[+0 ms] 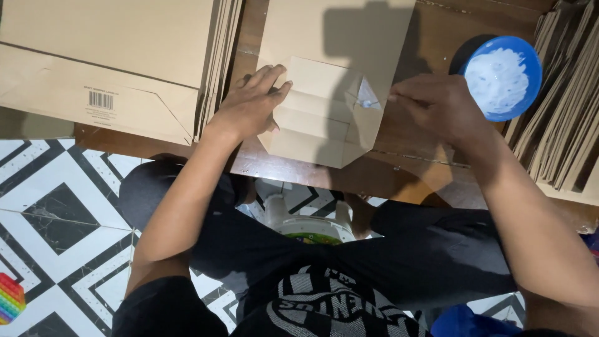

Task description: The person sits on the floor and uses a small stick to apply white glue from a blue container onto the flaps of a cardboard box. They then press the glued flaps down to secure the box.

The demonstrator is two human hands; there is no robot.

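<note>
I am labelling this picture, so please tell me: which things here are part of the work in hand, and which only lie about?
In use: folded paper bag, under left hand; right hand at its flap; blue bowl of white paste.

Lying about: stacks of flat bags, white tub on the floor, rainbow toy.

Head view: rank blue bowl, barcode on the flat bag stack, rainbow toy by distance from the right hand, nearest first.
From the right hand:
1. Blue bowl of white paste, just beside it on the right.
2. Barcode on the flat bag stack, far left on the table.
3. Rainbow toy, on the floor, bottom-left corner.
</note>
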